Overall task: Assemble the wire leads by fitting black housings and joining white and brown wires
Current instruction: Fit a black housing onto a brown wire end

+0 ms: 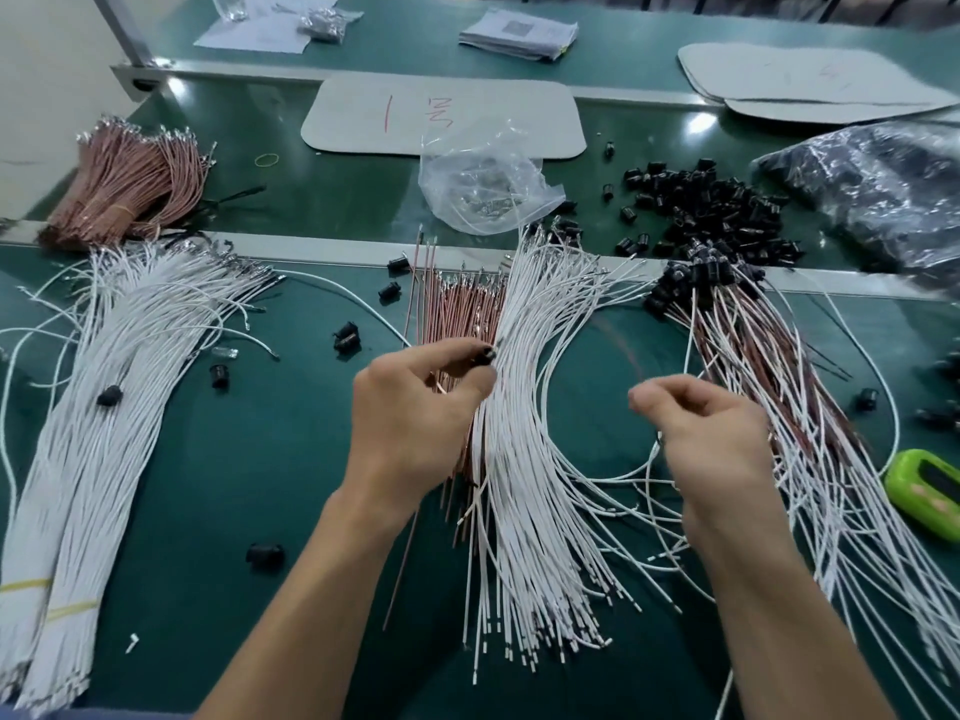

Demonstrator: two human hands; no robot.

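As we look down from the head view, both bare hands hover over the green table [218,485], with a fan of loose white wires [530,485] lying between and under them. We see the left hand [415,413] with its fingers curled, pinching a small black housing [484,354] between thumb and fingertips just over the left edge of that fan. A brown wire [440,388] shows inside its curled fingers. Under this hand lies a heap of loose brown wires [457,309], touching the fan on its left side.

The right hand [711,428] hangs to the right of the fan, fingers curled in and thumb tip against forefinger. Thin white strands run close by it, but we cannot tell whether it pinches one. Just beyond and to the right we find the assembled leads [753,366], white and brown wires paired, their far ends carrying black housings.

Farther back on the right sits the pile of spare black housings [711,210], next to a dark plastic bag [893,189]. A clear plastic bag [483,189] lies behind the fan. On the left we see banded white wire bundles [104,407] and, far back, a tied brown wire bundle [124,184]. A few stray housings [265,556] dot the table, and a green object [930,485] lies at the right edge.
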